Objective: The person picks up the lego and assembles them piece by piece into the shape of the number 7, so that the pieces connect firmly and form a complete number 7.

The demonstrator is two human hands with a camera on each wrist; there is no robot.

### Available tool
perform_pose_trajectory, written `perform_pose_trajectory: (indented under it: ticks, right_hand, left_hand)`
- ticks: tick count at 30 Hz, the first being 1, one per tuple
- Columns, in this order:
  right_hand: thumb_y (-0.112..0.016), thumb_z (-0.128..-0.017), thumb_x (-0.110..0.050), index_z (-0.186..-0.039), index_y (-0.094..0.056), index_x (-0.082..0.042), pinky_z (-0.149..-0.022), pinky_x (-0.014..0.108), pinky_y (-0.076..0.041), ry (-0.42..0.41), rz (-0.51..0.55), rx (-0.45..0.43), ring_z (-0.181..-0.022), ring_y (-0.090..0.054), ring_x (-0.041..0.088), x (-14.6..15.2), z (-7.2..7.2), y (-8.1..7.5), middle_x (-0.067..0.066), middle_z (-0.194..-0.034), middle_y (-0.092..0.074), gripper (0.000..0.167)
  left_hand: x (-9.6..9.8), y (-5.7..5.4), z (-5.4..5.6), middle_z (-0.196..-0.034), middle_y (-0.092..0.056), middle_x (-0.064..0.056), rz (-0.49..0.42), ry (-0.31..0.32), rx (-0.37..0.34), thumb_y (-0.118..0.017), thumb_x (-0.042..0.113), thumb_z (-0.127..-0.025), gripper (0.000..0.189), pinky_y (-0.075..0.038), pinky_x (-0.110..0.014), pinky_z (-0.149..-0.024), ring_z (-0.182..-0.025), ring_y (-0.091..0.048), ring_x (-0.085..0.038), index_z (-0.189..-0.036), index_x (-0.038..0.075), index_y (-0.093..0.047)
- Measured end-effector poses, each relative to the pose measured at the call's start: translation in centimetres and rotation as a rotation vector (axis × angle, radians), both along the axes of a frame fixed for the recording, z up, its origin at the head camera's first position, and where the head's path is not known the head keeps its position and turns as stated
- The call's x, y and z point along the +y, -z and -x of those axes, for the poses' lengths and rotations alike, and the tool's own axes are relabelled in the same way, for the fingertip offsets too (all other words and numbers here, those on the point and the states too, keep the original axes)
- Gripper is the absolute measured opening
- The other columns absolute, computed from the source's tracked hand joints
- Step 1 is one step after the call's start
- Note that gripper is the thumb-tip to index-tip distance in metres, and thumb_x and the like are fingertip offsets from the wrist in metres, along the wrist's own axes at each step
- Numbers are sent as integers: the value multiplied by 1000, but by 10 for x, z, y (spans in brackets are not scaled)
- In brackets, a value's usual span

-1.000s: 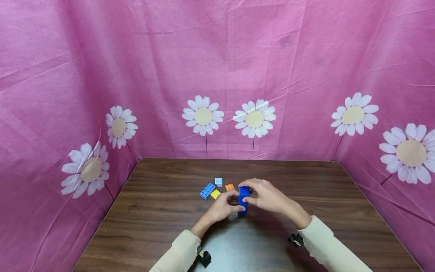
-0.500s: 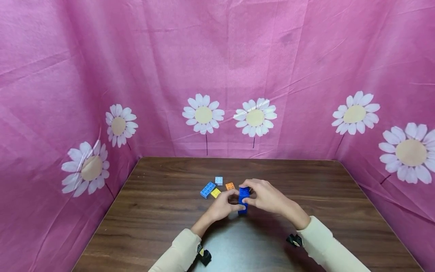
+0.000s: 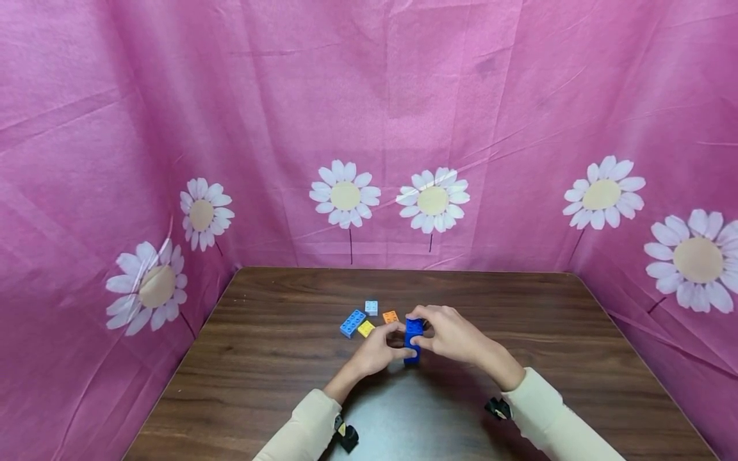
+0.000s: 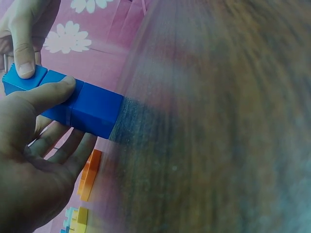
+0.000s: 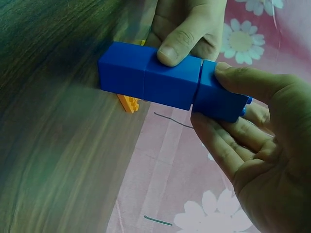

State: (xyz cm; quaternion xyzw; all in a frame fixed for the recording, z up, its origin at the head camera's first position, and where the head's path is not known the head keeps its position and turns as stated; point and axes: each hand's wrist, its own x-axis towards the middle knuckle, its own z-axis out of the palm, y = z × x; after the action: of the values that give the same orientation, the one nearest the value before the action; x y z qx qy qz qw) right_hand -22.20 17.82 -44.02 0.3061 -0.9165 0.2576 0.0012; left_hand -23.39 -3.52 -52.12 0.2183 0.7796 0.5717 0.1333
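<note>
A stack of three dark blue toy building bricks (image 3: 412, 342) stands upright on the table, between both hands. My left hand (image 3: 375, 349) grips it from the left, thumb across the middle brick (image 5: 167, 82) and fingers on the far side. With thumb and fingertips, my right hand (image 3: 458, 334) pinches the top brick (image 5: 214, 99), whose studs face up. A thin dark seam shows between the top and middle bricks in the right wrist view. The bottom brick (image 4: 99, 109) sits right at the tabletop.
Behind the left hand lie an orange brick (image 3: 390, 317), a yellow brick (image 3: 366, 329), a light blue brick (image 3: 371, 308) and a longer blue brick (image 3: 352, 324). The brown wooden table (image 3: 265, 358) is bordered by a pink flowered cloth (image 3: 392, 96) at the back and sides.
</note>
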Motion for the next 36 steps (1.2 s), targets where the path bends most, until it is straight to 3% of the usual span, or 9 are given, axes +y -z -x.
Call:
perform_pose_trajectory:
  ticks: [12,20,25,36]
  right_hand:
    - [-83,-95,-20,-129,-69,-2,-76,27,-64,-22,10,37,-94,-79,20,-2,0,3,13,-117,-79,41]
    - [-85,-93,-20,-127,-70,-2,-80,36,-66,-3,-26,68,-98,-78,23,0,-1,2,11,-115,-79,41]
    - [-84,-93,-21,-127,-70,-2,-79,36,-66,-12,-31,68,-97,-78,23,0,0,2,12,-116,-79,41]
    - [-87,-91,-20,-123,-70,-7,-75,30,-63,10,-30,21,-90,-75,14,-3,2,0,6,-107,-80,39]
  left_hand:
    - [-1,3,1,-118,-76,-3,1,2,18,-81,20,-96,28,-61,-34,-99,-110,-72,-19,-122,13,-72]
    - [2,2,0,-119,-76,-5,-4,1,7,-81,20,-97,29,-61,-32,-97,-109,-72,-18,-123,12,-72]
    - [2,3,0,-120,-76,-5,-6,1,21,-81,19,-97,29,-61,-31,-98,-109,-73,-16,-123,12,-71]
    - [1,2,0,-121,-76,-5,3,-10,24,-82,20,-96,29,-61,-37,-100,-112,-73,-20,-123,14,-72]
